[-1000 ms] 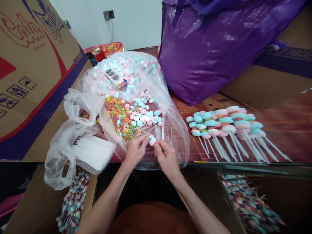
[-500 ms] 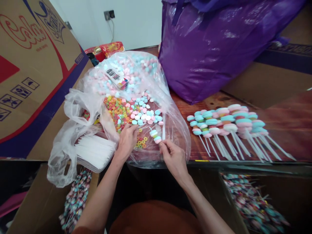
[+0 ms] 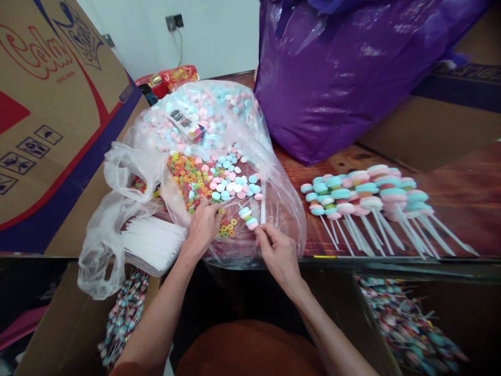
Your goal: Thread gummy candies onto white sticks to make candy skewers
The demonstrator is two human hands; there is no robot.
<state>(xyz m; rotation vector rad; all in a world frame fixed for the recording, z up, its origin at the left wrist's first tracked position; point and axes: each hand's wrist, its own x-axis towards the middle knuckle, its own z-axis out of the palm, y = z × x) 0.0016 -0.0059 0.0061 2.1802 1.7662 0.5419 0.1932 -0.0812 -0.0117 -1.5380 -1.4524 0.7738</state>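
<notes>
My right hand (image 3: 277,250) pinches the lower end of a candy skewer (image 3: 248,218), with pink, white and blue marshmallow discs and a green ring threaded on it; its bare tip points up and left. My left hand (image 3: 203,224) is bent over the pile of gummy rings (image 3: 188,175), fingers drawn together. Whatever sits between those fingertips is hidden. Loose marshmallow discs (image 3: 237,187) in pink, white and blue lie just beyond both hands on clear plastic. A few yellow and green rings (image 3: 227,228) are scattered between the hands.
Finished candy skewers (image 3: 364,196) lie in a row at right. White sticks (image 3: 152,243) fill a tray by my left forearm. Behind stand a large marshmallow bag (image 3: 219,112), a purple bag (image 3: 332,78) and a cardboard box (image 3: 78,120). Boxes below the table edge hold more skewers (image 3: 407,324).
The view has shifted very slightly. Both hands stay almost where they were, and the skewer in my right hand has barely moved.
</notes>
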